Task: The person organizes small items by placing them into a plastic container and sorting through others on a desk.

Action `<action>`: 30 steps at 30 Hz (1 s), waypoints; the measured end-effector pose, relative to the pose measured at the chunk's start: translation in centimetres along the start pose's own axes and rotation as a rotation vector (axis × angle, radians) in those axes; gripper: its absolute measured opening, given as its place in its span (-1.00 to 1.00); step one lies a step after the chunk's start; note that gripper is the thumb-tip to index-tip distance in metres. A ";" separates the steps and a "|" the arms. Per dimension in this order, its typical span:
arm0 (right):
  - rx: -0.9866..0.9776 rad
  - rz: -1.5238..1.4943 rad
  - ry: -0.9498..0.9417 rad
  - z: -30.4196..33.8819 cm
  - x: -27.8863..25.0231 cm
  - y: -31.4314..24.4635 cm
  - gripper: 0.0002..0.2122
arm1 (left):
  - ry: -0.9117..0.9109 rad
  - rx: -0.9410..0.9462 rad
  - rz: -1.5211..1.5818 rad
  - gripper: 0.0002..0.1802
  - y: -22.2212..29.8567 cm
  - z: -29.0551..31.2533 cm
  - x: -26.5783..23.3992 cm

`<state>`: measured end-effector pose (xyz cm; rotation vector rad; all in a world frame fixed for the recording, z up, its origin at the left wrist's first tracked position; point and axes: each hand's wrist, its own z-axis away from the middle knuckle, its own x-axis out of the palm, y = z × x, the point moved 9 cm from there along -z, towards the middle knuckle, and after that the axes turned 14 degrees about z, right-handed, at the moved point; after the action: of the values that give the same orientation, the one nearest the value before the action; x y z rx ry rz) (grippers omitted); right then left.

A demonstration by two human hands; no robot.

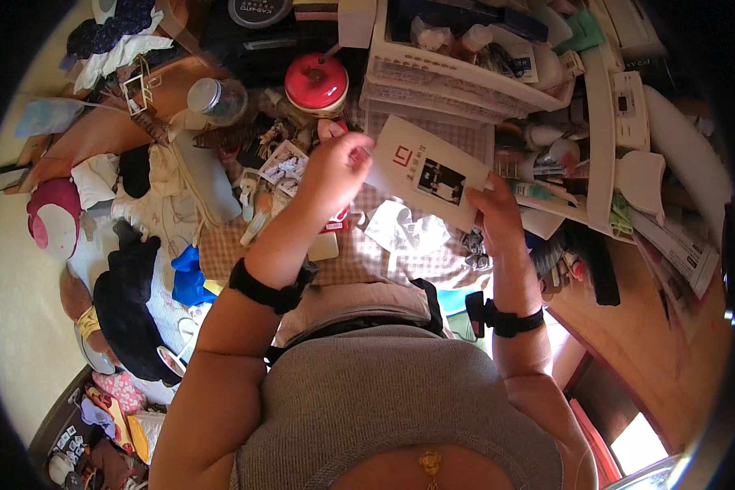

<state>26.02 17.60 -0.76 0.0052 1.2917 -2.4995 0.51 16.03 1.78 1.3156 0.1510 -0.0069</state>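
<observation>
A flat white photo envelope (398, 155) with a red emblem and a dark picture on its front is held up tilted over the table. My right hand (498, 211) grips its lower right corner, thumb on the front. Beside its left edge is my left hand (339, 167), fingers curled together; what they hold, if anything, is hidden. A crumpled white sheet (407, 230) lies below the envelope on the checked cloth (351, 265). Left of my left hand, a small printed picture (284, 167) rests among small items.
Behind stand a red-lidded round container (316, 80) and a clear jar (216, 100). A white drawer unit (465, 86) full of small goods is at the back right, beside a white shelf (600, 139). Clothes, including a black garment (131, 302), lie at the left.
</observation>
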 end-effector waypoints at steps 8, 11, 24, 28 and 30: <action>-0.170 0.581 0.192 -10.7 -3.1 3.2 -0.69 | -0.046 0.398 -0.515 -0.79 2.9 -0.1 4.0; -0.148 0.648 0.252 -12.7 -2.8 3.3 -0.72 | -0.119 0.359 -0.586 -0.79 2.1 -0.3 4.8; -0.292 1.035 0.375 -14.1 1.0 -1.0 -0.56 | -0.174 0.300 -0.641 -0.67 -0.3 0.7 5.5; -0.429 1.031 0.418 -13.4 0.7 -0.9 -0.59 | -0.060 0.515 -0.621 -0.84 2.8 1.8 4.3; -0.489 1.001 0.412 -12.3 1.0 -1.5 -0.61 | 0.049 0.406 -0.560 -0.88 3.4 1.5 0.9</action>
<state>22.91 27.88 -6.93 0.8549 1.4959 -1.3404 1.88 15.47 5.28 1.6388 0.5795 -0.5035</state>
